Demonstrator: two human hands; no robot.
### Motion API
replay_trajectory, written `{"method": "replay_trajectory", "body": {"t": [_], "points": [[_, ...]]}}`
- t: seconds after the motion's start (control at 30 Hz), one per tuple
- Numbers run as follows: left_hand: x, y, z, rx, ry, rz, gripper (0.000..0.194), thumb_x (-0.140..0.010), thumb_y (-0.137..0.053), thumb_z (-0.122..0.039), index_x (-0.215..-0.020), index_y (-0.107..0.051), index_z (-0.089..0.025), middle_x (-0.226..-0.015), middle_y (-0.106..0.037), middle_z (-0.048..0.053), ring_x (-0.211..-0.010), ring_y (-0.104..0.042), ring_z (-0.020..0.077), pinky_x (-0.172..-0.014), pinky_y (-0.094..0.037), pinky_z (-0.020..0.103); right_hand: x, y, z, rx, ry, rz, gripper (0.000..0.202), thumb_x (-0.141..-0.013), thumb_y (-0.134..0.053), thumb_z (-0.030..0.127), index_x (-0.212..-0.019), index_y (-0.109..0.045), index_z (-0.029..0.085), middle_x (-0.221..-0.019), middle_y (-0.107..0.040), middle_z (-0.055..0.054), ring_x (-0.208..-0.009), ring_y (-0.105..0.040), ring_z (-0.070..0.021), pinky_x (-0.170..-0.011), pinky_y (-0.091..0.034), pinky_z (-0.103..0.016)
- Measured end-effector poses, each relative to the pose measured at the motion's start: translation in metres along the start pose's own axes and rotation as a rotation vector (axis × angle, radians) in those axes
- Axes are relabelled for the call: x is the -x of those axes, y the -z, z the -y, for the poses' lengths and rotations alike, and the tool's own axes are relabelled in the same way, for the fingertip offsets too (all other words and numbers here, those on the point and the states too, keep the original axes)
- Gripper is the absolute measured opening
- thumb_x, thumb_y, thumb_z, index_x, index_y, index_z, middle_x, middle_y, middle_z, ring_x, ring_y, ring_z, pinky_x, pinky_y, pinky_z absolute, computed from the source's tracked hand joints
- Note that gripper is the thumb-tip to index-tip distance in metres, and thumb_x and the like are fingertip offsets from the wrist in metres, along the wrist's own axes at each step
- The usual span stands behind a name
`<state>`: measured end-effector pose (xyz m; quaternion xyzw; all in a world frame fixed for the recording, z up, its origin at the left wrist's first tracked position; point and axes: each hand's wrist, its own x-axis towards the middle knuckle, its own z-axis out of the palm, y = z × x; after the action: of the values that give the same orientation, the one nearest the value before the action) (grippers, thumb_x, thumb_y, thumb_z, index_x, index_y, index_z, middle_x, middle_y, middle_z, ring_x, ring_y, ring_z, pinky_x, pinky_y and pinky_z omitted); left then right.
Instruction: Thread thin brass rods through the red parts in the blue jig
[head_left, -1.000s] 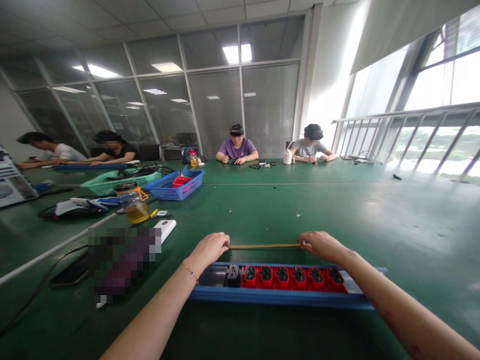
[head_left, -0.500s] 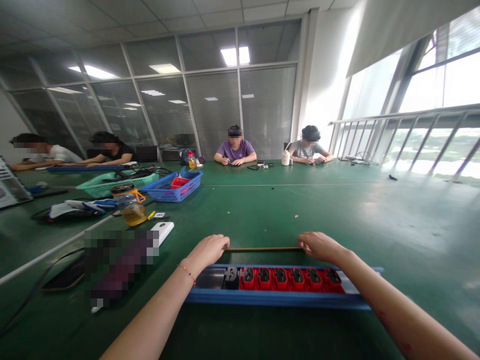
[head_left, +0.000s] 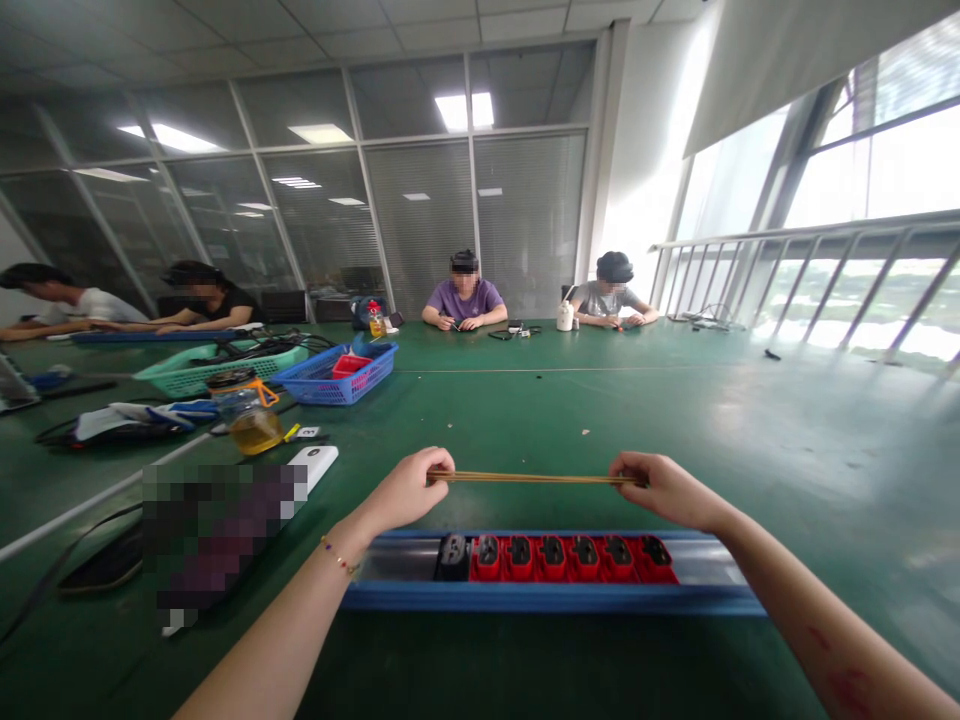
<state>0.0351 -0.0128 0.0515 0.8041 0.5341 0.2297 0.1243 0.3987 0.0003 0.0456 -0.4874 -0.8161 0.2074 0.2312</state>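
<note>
Two hands held one thin brass-coloured strip (head_left: 529,478) level above the worktop (head_left: 750,440): left hand (head_left: 405,488) had its grip pinched on one end, right hand (head_left: 664,487) pinched on the other. The strip hung just beyond the blue rail (head_left: 551,598), which lay flat in front of the person with a row of red socket modules (head_left: 570,558) and one dark module (head_left: 453,556) seated in it. The step looked like lining the strip up with the socket row (a guess); the next move would call for keeping both ends level and parallel to the rail. A white device (head_left: 313,464), an amber jar (head_left: 247,412) and a blue basket (head_left: 337,372) sat well to the left, not obstructing. Other people sat far across.
</note>
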Motion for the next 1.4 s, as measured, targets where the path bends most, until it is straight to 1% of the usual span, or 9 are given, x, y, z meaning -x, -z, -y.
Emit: {"method": "replay_trajectory", "body": {"t": [0.1,0.17,0.23,0.33,0.43,0.6,0.77,0.97,1.4], "points": [[0.008,0.016,-0.019,0.049,0.014,0.129,0.015,-0.073,-0.043,-0.026,-0.081,-0.054,-0.018,-0.074,-0.055,-0.001,-0.066,-0.049,0.0120,-0.060,-0.037,0.021,0.012,0.013,0.011,-0.072,-0.007,0.078,0.020,-0.076,-0.048,0.033,-0.083,-0.056,0.016,-0.057,-0.041,0.005,-0.052,-0.037,-0.0091,-0.048,-0.032,-0.021],[0.015,0.026,-0.028,0.095,0.011,0.272,0.022,-0.075,-0.044,-0.034,-0.086,-0.055,-0.018,-0.074,-0.056,-0.001,-0.064,-0.049,0.0116,-0.058,-0.036,0.020,0.020,0.024,0.019,-0.136,-0.001,0.188,0.028,-0.076,-0.050,0.039,-0.089,-0.055,0.016,-0.059,-0.042,0.005,-0.053,-0.038,-0.0092,-0.048,-0.032,-0.020],[0.020,0.032,-0.035,0.121,0.009,0.363,0.028,-0.076,-0.044,-0.041,-0.087,-0.056,-0.018,-0.073,-0.057,-0.001,-0.064,-0.049,0.0115,-0.057,-0.036,0.019,0.028,0.033,0.028,-0.179,0.008,0.292,0.033,-0.076,-0.050,0.044,-0.092,-0.055,0.016,-0.062,-0.044,0.003,-0.056,-0.040,-0.0099,-0.050,-0.034,-0.020],[0.024,0.037,-0.040,0.128,0.035,0.370,0.033,-0.077,-0.041,-0.046,-0.082,-0.057,-0.017,-0.071,-0.056,-0.001,-0.064,-0.048,0.0114,-0.056,-0.036,0.019,0.036,0.042,0.038,-0.160,0.001,0.323,0.034,-0.080,-0.043,0.048,-0.084,-0.055,0.016,-0.067,-0.048,0.001,-0.061,-0.043,-0.0110,-0.054,-0.037,-0.021],[0.025,0.038,-0.042,0.137,0.053,0.380,0.033,-0.078,-0.040,-0.045,-0.078,-0.057,-0.017,-0.069,-0.056,0.000,-0.063,-0.049,0.0115,-0.056,-0.035,0.019,0.039,0.042,0.040,-0.089,-0.032,0.354,0.037,-0.081,-0.040,0.051,-0.080,-0.055,0.017,-0.067,-0.051,0.000,-0.059,-0.045,-0.0109,-0.051,-0.037,-0.021],[0.029,0.037,-0.039,0.194,0.106,0.551,0.032,-0.077,-0.042,-0.046,-0.083,-0.055,-0.018,-0.069,-0.059,-0.001,-0.053,-0.050,0.0099,-0.048,-0.036,0.018,0.039,0.033,0.029,-0.041,-0.093,0.550,0.038,-0.082,-0.036,0.053,-0.082,-0.051,0.019,-0.066,-0.056,0.000,-0.052,-0.050,-0.0106,-0.046,-0.038,-0.020],[0.029,0.031,-0.033,0.211,0.123,0.590,0.026,-0.075,-0.045,-0.044,-0.082,-0.050,-0.019,-0.067,-0.060,-0.001,-0.053,-0.054,0.0108,-0.047,-0.038,0.019,0.040,0.027,0.020,0.011,-0.131,0.528,0.034,-0.080,-0.040,0.053,-0.086,-0.047,0.020,-0.067,-0.059,0.000,-0.053,-0.056,-0.0125,-0.046,-0.039,-0.021],[0.028,0.024,-0.028,0.223,0.141,0.632,0.024,-0.075,-0.046,-0.043,-0.083,-0.046,-0.020,-0.069,-0.061,-0.001,-0.055,-0.057,0.0120,-0.048,-0.040,0.020,0.041,0.024,0.023,0.087,-0.133,0.481,0.035,-0.078,-0.043,0.055,-0.089,-0.046,0.022,-0.080,-0.060,-0.002,-0.053,-0.059,-0.0131,-0.046,-0.040,-0.022],[0.027,0.027,-0.026,0.179,0.131,0.638,0.027,-0.075,-0.045,-0.044,-0.084,-0.048,-0.020,-0.074,-0.062,-0.001,-0.060,-0.057,0.0116,-0.053,-0.040,0.020,0.040,0.022,0.019,0.071,-0.138,0.491,0.034,-0.079,-0.042,0.053,-0.089,-0.046,0.021,-0.076,-0.063,-0.002,-0.060,-0.061,-0.0156,-0.052,-0.041,-0.023]]}}
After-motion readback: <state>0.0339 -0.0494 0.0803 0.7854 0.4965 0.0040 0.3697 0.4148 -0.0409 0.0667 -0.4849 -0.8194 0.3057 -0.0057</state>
